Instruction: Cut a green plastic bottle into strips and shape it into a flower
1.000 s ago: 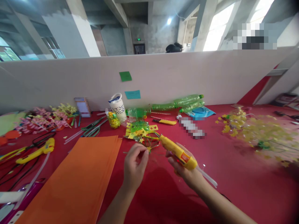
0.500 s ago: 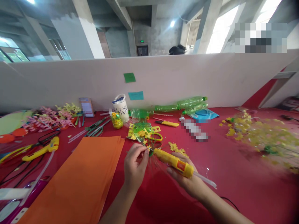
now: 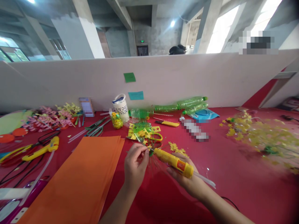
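Observation:
A yellow hot glue gun (image 3: 171, 160) lies in my right hand (image 3: 187, 175), its fingers wrapped around the body, with a clear glue stick (image 3: 205, 179) poking out of the back. The metal nozzle points left and meets the fingertips of my left hand (image 3: 136, 158). Thumb and forefinger there are pinched by a thin green sprig of fine strands with a yellow star; exactly which part they grip is too small to tell. Behind the hands lie yellow star cutouts (image 3: 143, 133), yellow-handled scissors (image 3: 157, 137) and a cut green bottle piece (image 3: 140, 127). More loose stars (image 3: 177, 149) rest beyond the glue gun.
Orange paper sheets (image 3: 77, 177) cover the left front. A second yellow glue gun (image 3: 44, 150) and cords lie farther left. A white cup (image 3: 121, 109), green bottles (image 3: 191, 102) and a yellow cutter (image 3: 168, 123) sit toward the partition. Yellow star sprays (image 3: 257, 133) spread at right.
Almost nothing differs. Both hands hold their places, and the glue stick's rear end has shifted very slightly.

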A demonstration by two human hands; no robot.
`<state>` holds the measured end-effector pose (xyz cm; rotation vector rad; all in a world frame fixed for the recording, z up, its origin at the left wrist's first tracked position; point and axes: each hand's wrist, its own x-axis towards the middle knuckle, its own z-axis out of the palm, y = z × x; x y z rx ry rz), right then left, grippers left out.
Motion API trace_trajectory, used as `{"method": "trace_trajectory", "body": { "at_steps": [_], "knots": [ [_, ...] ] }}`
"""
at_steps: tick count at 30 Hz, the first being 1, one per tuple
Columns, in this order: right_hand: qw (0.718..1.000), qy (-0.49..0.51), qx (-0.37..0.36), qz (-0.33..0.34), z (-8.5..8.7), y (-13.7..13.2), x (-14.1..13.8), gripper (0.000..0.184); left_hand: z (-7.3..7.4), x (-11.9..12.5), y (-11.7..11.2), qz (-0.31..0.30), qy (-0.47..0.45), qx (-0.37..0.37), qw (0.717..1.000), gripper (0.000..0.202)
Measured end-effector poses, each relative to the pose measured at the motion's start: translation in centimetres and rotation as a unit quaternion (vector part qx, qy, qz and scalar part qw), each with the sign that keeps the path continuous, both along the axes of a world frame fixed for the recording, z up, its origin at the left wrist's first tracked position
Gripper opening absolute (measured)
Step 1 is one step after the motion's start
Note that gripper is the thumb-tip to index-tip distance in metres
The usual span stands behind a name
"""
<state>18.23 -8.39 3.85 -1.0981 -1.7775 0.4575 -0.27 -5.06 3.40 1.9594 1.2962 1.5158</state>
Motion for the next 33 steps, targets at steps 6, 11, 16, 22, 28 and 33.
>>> {"method": "trace_trajectory", "body": {
  "at_steps": [6,11,16,22,28,33],
  "knots": [
    [1.000,-0.015,-0.005,0.020,-0.1,0.1,0.2,0.015,-0.1,0.0,0.1,0.002,0.000,0.004,1.000,0.007],
    [1.000,-0.013,-0.024,0.009,-0.2,-0.1,0.1,0.014,-0.1,0.1,-0.1,0.001,-0.001,0.004,1.000,0.008],
    [0.998,-0.026,-0.048,0.008,0.2,-0.2,0.1,0.022,-0.1,0.1,0.0,0.005,-0.001,0.002,1.000,0.007],
    [0.997,-0.036,-0.068,-0.002,0.5,-0.3,0.0,0.024,0.0,0.2,0.0,0.009,-0.001,0.001,1.000,0.008],
    [0.999,-0.039,-0.019,0.008,0.1,0.2,0.4,0.020,0.0,0.0,-0.1,0.002,0.015,0.028,0.999,0.009],
    [0.998,-0.005,-0.063,0.001,0.1,0.8,0.9,0.008,1.0,0.3,-0.7,-0.097,-0.072,-0.104,0.987,0.012]
  ]
}}
